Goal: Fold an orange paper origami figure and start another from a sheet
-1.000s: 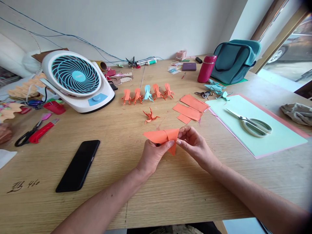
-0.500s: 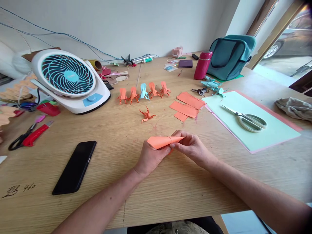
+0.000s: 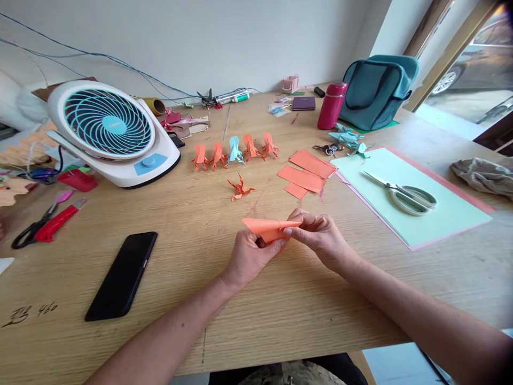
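A folded piece of orange paper [image 3: 266,227], tapering to a point on the right, is held just above the table between both hands. My left hand [image 3: 252,254] is closed on its lower left part, thumb along the bottom edge. My right hand [image 3: 318,235] pinches the narrow right end between thumb and fingers. Beyond them lies a small spiky orange paper figure [image 3: 239,189]. Farther back stand several folded paper figures in a row, orange ones [image 3: 249,145] and one light blue [image 3: 235,149]. Cut orange paper pieces [image 3: 302,179] lie to the right.
A white fan [image 3: 120,133] stands at the back left. A black phone [image 3: 122,275] lies left of my arms, with a red utility knife [image 3: 60,220] farther left. Scissors [image 3: 409,198] rest on pale green sheets [image 3: 436,230] at right. Behind are a pink bottle [image 3: 332,106] and a teal bag [image 3: 377,96].
The folded paper has tilted and its wide left end has lifted slightly. My right hand has shifted a little up and to the right, its thumb now on the paper's front.
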### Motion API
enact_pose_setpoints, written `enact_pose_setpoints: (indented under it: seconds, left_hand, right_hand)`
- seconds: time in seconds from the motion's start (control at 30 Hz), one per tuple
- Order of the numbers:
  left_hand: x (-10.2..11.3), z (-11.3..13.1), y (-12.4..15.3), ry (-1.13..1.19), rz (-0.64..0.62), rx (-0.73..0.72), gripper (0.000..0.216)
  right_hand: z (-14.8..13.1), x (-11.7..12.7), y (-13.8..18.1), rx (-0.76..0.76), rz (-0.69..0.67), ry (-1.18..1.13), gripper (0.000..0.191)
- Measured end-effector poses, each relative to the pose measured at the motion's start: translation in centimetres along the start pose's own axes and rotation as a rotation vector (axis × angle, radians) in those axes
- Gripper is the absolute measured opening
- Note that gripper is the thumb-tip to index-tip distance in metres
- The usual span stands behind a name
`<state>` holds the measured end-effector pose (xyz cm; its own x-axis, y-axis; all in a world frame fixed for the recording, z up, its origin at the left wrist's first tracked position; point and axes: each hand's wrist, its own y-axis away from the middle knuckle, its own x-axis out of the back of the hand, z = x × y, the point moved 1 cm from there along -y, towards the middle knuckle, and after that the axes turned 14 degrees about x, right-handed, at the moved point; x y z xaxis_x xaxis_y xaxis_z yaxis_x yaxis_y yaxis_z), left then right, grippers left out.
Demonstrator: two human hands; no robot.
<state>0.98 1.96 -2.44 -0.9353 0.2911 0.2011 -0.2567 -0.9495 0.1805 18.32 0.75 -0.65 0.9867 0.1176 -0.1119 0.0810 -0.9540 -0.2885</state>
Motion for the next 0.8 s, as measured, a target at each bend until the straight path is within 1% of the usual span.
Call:
enact_pose_setpoints:
  seconds: [0.17, 0.3, 0.5, 0.8]
  left_hand:
    - [0.1, -0.1, 0.0, -0.067, 0.027, 0.033, 0.025]
    - [0.2, 0.1, 0.0, -0.071, 0.053, 0.029, 0.023]
    - [0.0, 0.0, -0.1, 0.012, 0.011, -0.002, 0.022]
    - [-0.3, 1.0, 0.1, 0.062, 0.005, 0.051, 0.02]
  right_hand:
    - [0.4, 0.3, 0.0, -0.019, 0.033, -0.042, 0.027]
    - [0.7, 0.6, 0.1, -0.022, -0.001, -0.079, 0.02]
    - [0.6, 0.8, 0.3, 0.013, -0.042, -0.047, 0.027]
    - [0.6, 0.6, 0.3, 0.073, 0.038, 0.025, 0.028]
